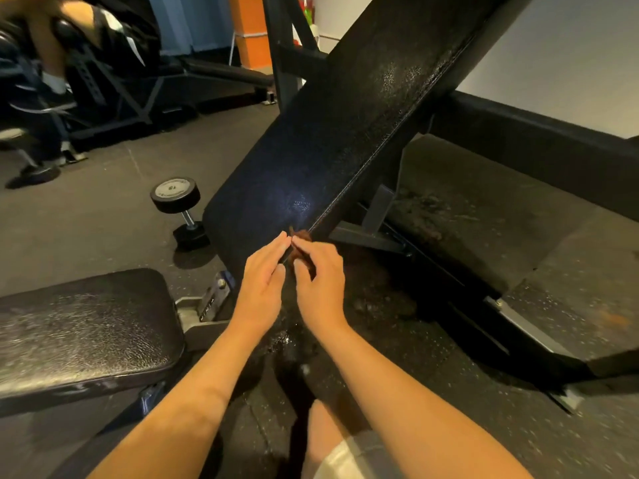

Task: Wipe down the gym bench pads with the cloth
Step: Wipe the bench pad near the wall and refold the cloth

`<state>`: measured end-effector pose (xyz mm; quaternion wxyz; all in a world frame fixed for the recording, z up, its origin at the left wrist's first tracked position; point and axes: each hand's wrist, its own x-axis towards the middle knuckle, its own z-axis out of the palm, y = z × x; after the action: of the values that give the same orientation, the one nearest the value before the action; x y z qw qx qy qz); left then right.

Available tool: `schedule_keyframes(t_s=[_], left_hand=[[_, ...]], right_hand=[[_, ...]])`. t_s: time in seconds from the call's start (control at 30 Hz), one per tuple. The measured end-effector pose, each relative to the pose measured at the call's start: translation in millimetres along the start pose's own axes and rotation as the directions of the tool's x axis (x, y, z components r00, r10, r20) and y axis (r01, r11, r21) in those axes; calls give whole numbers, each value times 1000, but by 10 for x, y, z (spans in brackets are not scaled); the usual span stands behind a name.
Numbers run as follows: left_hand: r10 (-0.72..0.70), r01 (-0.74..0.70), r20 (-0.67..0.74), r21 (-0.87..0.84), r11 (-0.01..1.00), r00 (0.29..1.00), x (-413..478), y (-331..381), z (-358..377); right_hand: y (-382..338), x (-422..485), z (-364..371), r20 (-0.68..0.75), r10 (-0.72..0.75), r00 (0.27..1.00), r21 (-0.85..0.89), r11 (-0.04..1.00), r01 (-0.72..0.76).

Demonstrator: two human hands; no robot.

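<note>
1. My right hand pinches a small brown cloth against the near lower corner of the tilted back pad.
2. My left hand is just beside it, fingers straight, tips at the cloth.
3. The seat pad lies near left, with a dumbbell on the floor beyond it.

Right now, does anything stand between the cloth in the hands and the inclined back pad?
Nothing visible does. The brown cloth sits between the left hand and right hand, right at the lower corner of the inclined back pad. The dumbbell lies on the floor off to the left.
</note>
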<state>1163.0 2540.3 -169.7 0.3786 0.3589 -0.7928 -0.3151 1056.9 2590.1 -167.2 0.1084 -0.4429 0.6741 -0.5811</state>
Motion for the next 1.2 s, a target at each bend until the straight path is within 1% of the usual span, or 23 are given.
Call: schedule_keyframes(t_s=[0.03,0.1,0.17,0.23,0.3,0.4,0.5,0.57,0.63,0.7,0.73,0.77,0.83,0.9,0.97,1.03,1.13,1.2], left_hand=[[-4,4,20,1,1000,1000,-48,-62,-35],[32,-34,50,42,999,998,-131,-187,-115],[69,-72,51,61,996,996,-155,-272,-161],[64,-68,57,68,995,996,-135,-298,-161],[51,-55,69,57,997,996,-129,-313,-165],[51,-59,125,57,997,991,-112,-358,-216],[93,-104,124,86,991,988,-130,-412,-262],[138,-146,109,72,987,984,-158,-452,-280],[132,-138,103,44,990,986,-170,-476,-297],[90,-95,99,41,995,991,-172,-462,-303],[81,-86,96,46,995,992,-161,-450,-297],[83,-89,97,54,995,992,-154,-450,-286],[87,-93,92,65,993,992,-148,-460,-277],[62,-67,97,49,997,993,-159,-471,-296],[44,-48,81,47,998,996,-184,-462,-330],[28,-31,48,58,998,998,-221,-469,-357],[-12,11,23,41,999,1000,-299,-507,-384],[-13,11,36,64,998,999,-314,-525,-388]], right_hand=[[10,-117,76,30,14,999,-4,1000,-14],[-7,-184,107,45,33,998,10,999,-34],[-24,-109,1,49,2,999,-32,999,0],[-51,42,-143,-51,-17,999,-74,997,13],[-130,188,-167,-167,26,986,-72,997,-39],[-185,198,34,-230,86,969,-95,989,-110],[-119,-26,194,-203,64,977,-134,987,-92],[-97,-225,275,-139,43,989,-121,991,-60],[-137,-316,275,-61,56,997,-121,991,-63],[-209,-246,158,-18,35,999,-183,982,-38],[-254,-167,82,-41,6,999,-227,974,-15],[-295,-67,14,-95,-13,995,-256,967,-11],[-394,145,-10,-202,5,979,-266,962,-60],[-436,184,122,-226,29,974,-283,955,-94],[-397,37,268,-178,-8,984,-339,939,-53],[-329,-197,380,-68,-37,997,-376,927,8],[-293,-427,425,68,-15,998,-339,940,37],[-304,-355,335,92,-30,995,-322,945,58]])
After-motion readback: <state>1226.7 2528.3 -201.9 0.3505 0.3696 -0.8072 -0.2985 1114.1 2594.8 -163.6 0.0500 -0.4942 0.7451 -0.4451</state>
